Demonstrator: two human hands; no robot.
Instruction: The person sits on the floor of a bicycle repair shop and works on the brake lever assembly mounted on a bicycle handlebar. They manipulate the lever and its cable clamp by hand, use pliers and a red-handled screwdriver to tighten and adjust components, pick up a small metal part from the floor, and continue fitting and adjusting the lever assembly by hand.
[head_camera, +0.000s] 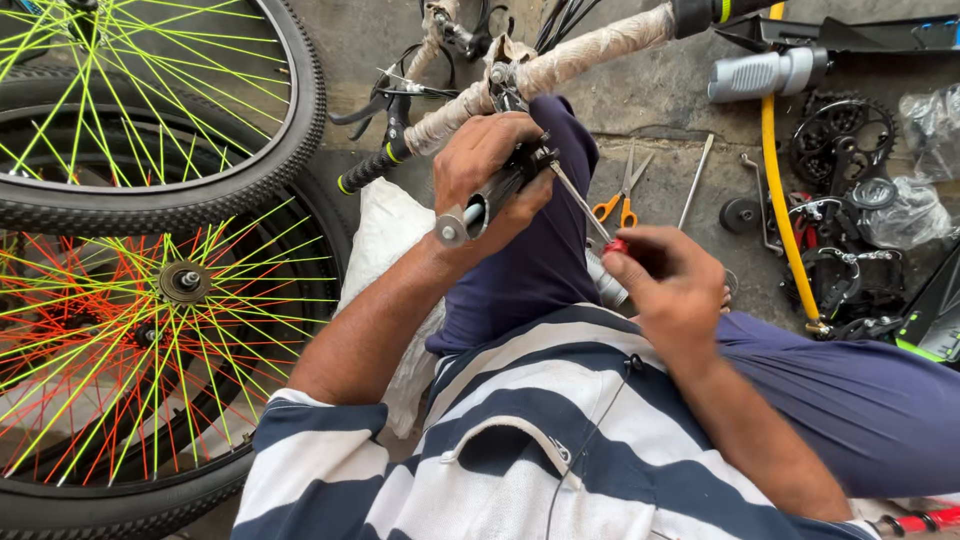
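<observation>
Right hand (672, 282) pinches a screwdriver (585, 208) — shaft angled up-left toward the left hand's (490, 170) gripped stem (485, 207).

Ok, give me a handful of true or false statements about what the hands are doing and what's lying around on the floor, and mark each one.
1. The left hand grips a metal stem fixed to the wrapped handlebar. True.
2. The right hand holds a pair of scissors. False: it holds a red-handled screwdriver; the orange-handled scissors lie on the floor.
3. Two spoked wheels lie to the person's left. True.
4. The wheel spokes are all plain silver. False: they are bright yellow-green and orange.
5. A black chainring lies on the floor to the right. True.
</observation>
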